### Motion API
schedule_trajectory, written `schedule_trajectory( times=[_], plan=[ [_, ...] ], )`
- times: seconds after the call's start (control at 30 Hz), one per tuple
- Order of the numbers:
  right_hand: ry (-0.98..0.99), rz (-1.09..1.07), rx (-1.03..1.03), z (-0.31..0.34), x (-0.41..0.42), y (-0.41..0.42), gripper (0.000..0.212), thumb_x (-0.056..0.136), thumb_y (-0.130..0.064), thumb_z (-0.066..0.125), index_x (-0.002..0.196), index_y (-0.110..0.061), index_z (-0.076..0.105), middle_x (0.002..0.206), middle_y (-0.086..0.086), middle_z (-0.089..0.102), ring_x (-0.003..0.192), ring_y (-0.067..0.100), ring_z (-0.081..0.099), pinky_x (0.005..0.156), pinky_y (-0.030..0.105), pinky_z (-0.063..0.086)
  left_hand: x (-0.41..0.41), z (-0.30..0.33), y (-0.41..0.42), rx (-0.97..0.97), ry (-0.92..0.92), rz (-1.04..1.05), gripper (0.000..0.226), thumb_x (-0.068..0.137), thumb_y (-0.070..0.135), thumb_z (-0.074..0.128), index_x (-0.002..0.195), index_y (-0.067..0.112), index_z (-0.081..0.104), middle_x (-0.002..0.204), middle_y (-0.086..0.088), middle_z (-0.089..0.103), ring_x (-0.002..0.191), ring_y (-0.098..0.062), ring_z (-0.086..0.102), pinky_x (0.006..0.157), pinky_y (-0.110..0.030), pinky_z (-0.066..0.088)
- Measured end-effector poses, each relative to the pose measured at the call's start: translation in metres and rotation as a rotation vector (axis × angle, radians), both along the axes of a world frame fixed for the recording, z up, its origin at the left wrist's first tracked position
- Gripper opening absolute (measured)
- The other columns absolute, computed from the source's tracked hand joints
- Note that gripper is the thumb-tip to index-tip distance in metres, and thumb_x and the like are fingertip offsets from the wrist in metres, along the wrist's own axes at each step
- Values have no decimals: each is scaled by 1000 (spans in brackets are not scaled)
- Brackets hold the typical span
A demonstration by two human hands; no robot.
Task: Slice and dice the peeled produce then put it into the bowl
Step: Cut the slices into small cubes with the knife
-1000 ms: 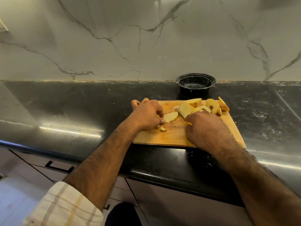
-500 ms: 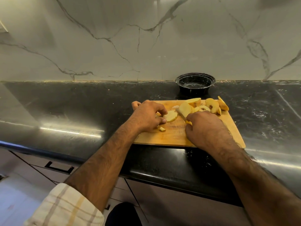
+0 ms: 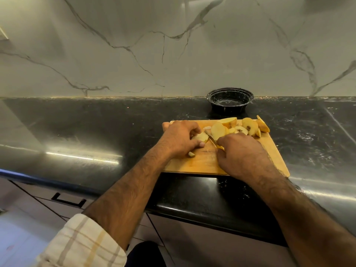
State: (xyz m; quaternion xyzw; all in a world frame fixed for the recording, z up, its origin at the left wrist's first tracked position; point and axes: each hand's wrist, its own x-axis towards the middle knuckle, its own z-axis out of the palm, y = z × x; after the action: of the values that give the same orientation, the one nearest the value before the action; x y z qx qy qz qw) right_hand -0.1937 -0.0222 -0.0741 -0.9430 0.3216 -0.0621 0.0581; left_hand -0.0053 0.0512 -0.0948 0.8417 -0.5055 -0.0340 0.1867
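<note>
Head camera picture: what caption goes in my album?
Left hand holds a slice; right hand cuts with a knife.

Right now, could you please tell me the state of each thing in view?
Bowl: upright, nothing in it.
Cutting board: flat on the counter, bearing slices.
Slice pile: cut, at the board's far end.
Left hand: holds a piece down.
Right hand: grips the knife.

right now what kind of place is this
Most likely a home kitchen: a dark stone countertop under a marble-look backsplash, cabinet drawers below, and a wooden cutting board with sliced peeled produce beside a black bowl.
</note>
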Motion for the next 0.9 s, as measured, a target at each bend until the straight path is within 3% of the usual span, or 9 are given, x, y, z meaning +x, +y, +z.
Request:
schedule_trajectory(
  times=[0.13,0.27,0.33,0.5,0.63,0.9],
  plan=[
    [-43,-53,25,-3,-5,0,28,101,-34,53,123,-26,67,108,-1,65,92,20,57,73,33,48,11,7,-3,10,172,-54,30,89,32,84,116,34,71,118,15,70,115,-5,62,114,-39,36],
    [-57,-83,52,-4,-2,2,27,100,-32,53,123,-24,66,104,0,62,92,21,59,75,35,52,25,15,2,31,298,-180,31,90,17,82,117,29,73,120,15,69,115,0,63,102,-28,52],
    [-60,-68,66,-5,0,5,25,100,-31,54,120,-23,66,101,-1,60,90,20,58,75,35,53,33,17,7,27,302,-200,32,91,18,81,119,30,73,120,15,67,115,2,61,101,-27,50],
    [-88,-89,70,-8,3,6,24,100,-29,53,119,-23,66,100,-2,60,90,20,59,75,36,53,47,6,10,-12,164,-79,9,88,32,84,91,35,75,106,20,67,112,-5,58,115,-52,34],
    [-82,-86,100,-8,7,8,23,100,-29,54,118,-23,66,102,-1,62,91,19,59,79,36,56,44,-1,3,-41,109,-46,10,85,41,85,83,35,77,106,21,65,123,-10,48,100,-40,20],
    [-134,-117,96,-16,9,5,24,100,-31,53,119,-24,67,94,-3,58,83,17,56,68,31,45,41,-6,9,-47,-81,-97,8,94,42,74,95,34,74,109,22,63,118,-6,41,96,-38,15]
  ],
)
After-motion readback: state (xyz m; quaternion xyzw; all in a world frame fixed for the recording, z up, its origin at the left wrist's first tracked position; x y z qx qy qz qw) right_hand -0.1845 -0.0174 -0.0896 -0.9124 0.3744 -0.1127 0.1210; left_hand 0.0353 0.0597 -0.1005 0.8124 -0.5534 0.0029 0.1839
